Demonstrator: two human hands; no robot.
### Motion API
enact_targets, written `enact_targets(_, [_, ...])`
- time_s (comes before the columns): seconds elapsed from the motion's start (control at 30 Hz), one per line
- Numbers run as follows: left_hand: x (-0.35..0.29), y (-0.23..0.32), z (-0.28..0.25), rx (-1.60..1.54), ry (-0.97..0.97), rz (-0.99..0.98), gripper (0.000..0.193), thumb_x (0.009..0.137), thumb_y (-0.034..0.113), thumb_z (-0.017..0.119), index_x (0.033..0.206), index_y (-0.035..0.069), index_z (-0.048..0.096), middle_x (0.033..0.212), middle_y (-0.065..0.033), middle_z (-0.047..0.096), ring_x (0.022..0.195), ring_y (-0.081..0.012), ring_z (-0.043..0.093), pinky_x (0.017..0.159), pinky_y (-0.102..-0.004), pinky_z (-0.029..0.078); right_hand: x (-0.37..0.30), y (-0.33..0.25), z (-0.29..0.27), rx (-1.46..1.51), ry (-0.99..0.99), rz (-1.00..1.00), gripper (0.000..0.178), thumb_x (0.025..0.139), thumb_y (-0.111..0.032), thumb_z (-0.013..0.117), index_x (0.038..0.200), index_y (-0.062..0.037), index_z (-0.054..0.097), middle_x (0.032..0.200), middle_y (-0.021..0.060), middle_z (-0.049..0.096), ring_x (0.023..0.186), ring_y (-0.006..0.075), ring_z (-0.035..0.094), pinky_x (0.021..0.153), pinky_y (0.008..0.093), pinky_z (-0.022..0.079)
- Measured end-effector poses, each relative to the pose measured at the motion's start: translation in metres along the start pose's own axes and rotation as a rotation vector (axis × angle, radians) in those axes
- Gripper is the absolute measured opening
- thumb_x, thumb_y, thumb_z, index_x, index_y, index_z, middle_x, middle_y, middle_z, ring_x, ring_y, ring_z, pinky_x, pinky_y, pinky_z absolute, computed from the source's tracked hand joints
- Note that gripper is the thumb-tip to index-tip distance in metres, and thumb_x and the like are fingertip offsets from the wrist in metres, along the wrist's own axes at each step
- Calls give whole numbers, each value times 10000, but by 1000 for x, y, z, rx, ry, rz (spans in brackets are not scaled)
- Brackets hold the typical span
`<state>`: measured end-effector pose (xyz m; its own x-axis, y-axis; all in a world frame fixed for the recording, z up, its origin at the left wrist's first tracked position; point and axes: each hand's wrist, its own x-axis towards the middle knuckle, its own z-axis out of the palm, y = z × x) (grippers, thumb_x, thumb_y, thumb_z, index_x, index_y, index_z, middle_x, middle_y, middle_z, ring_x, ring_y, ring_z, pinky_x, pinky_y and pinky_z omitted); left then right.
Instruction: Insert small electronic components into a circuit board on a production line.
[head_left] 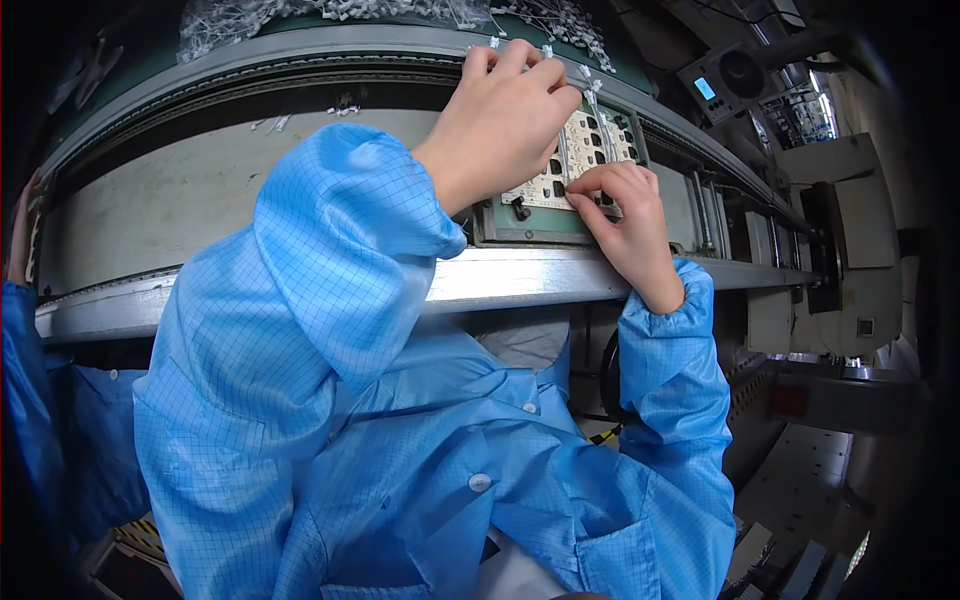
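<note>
A pale circuit board panel with rows of dark openings lies in a green fixture on the conveyor line. My left hand arches over the panel's far left part with its fingers curled. White connectors poke out past its fingertips, so it appears to hold a white wire lead, mostly hidden by the fingers. At the panel's near side, my right hand pinches thumb and forefinger together beside a dark opening; what lies between them is too small to make out. White wire leads lie across the panel between the hands.
Beyond the far rail lie a bag of white connector leads and a loose pile. Several loose leads rest on the line. The near metal rail crosses before me. Another person's blue sleeve shows at left.
</note>
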<state>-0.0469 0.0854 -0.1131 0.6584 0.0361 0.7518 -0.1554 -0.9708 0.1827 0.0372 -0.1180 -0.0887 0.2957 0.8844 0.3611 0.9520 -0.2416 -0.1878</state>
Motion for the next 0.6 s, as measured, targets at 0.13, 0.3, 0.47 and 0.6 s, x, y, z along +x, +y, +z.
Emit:
enact_targets(0.13, [-2, -1, 0, -2, 11, 2, 241, 823, 52, 655, 1050, 108, 712, 1109, -31, 645, 1147, -269, 540, 927, -434, 394, 2, 2, 0, 48, -16, 24, 61, 823, -47, 736, 871, -54, 698, 888, 22, 689, 913, 225, 628, 921, 360, 410])
enact_targets(0.3, [-2, 0, -1, -7, -2, 3, 247, 824, 43, 650, 1055, 108, 711, 1120, -30, 644, 1162, -273, 534, 945, -440, 396, 1, -1, -4, 16, -40, -10, 81, 827, -32, 718, 906, -44, 710, 920, 37, 690, 950, 241, 630, 937, 362, 409])
enact_targets(0.47, [1, 2, 1, 5, -1, 7, 245, 825, 44, 651, 1054, 107, 712, 1115, -31, 646, 1161, -277, 533, 950, -442, 396, -13, 3, -14, 41, -131, -58, 229, 869, 31, 604, 1062, -29, 711, 1128, 114, 649, 1098, 301, 593, 1029, 404, 386])
enact_targets(0.6, [-4, 0, 0, 0, 16, 16, 192, 799, 82, 656, 981, 85, 718, 1069, -54, 639, 1138, -275, 538, 947, -464, 386, -12, 7, -29, 80, -193, -1, 342, 875, 52, 545, 1183, -21, 677, 1268, 132, 603, 1214, 304, 561, 1098, 391, 367])
